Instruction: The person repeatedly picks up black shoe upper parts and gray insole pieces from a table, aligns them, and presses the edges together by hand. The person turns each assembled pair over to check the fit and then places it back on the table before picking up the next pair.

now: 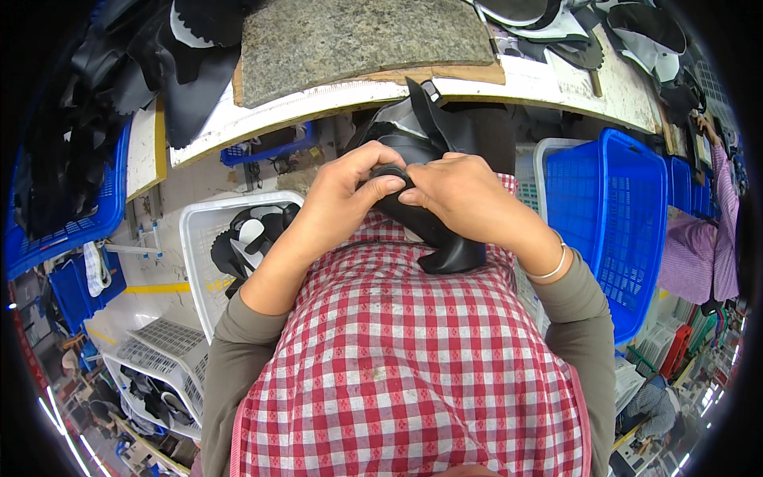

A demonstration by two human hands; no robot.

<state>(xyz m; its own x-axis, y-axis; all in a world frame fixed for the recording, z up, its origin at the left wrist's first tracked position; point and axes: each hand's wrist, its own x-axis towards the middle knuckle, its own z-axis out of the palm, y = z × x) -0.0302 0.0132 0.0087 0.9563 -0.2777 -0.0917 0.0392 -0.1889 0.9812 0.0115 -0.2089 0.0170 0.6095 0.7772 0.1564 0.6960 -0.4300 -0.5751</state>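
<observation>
A black leather boot upper (433, 228) lies across my lap, its lower end curving out over my red-and-white checked apron (373, 334). My left hand (347, 187) is closed on its near rim, thumb and forefinger pinching the edge. Right beside it, my right hand (455, 191) grips the same edge, thumb close to the left thumb. My fingers hide part of the rim. Just beyond my hands, more black leather pieces (401, 127) with a pale lining rise below the table edge.
Ahead stands a white worktable with a stone slab (366, 44) and black leather pieces (171, 63). A white basket (195, 238) holding pieces is at my left; blue crates (632, 230) stand at my right. A person in a checked sleeve (725, 191) is at far right.
</observation>
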